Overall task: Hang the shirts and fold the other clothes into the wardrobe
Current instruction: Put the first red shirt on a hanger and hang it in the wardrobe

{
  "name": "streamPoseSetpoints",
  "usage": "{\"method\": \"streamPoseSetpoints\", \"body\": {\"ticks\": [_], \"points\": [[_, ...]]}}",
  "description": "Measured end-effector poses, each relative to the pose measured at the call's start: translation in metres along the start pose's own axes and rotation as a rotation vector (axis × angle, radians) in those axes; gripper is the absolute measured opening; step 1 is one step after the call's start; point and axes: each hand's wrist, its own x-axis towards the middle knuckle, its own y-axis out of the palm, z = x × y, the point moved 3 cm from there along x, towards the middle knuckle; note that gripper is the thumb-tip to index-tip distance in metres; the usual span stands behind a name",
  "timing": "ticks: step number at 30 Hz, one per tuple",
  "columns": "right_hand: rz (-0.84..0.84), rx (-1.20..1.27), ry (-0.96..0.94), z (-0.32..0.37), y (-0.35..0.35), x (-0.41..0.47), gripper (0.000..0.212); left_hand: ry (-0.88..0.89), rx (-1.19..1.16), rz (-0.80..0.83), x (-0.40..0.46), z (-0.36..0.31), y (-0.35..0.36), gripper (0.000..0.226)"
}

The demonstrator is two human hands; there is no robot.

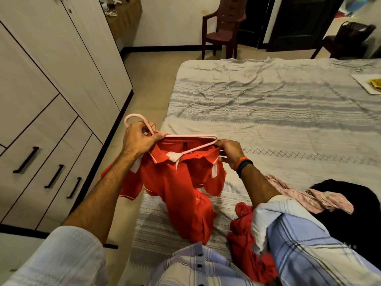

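Observation:
A red polo shirt point(181, 182) with white trim hangs over the bed's near left corner, on a pink hanger point(185, 137) set partly inside its collar. My left hand point(140, 139) grips the hanger's neck below the hook together with the left side of the collar. My right hand point(228, 150) pinches the hanger's right end and the shirt's right shoulder. The wardrobe point(61, 79) stands at the left with its doors closed.
The bed point(278, 112) has a striped grey sheet. On its near right lie a red garment point(247, 240), a pink one point(321, 199) and a black one point(354, 207). A white sheet with something yellow point(371, 83) lies far right. A brown chair point(222, 27) stands by the far wall.

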Motion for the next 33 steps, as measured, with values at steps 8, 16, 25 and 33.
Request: {"method": "streamPoseSetpoints", "body": {"ticks": [8, 16, 25, 33], "points": [[-0.056, 0.128, 0.021, 0.001, -0.002, -0.003, 0.006, 0.047, 0.281, 0.129, 0.002, -0.002, 0.003, 0.042], [-0.061, -0.132, -0.147, 0.007, 0.031, 0.0, 0.033, 0.026, 0.3, -0.06, -0.005, -0.011, 0.024, 0.048], [0.057, -0.375, -0.476, 0.041, 0.061, -0.018, 0.034, 0.046, 0.184, 0.046, -0.005, -0.01, 0.043, 0.03], [0.078, -0.943, -0.76, 0.053, 0.056, -0.023, 0.03, 0.041, 0.065, 0.036, 0.005, -0.002, 0.037, 0.025]]}}
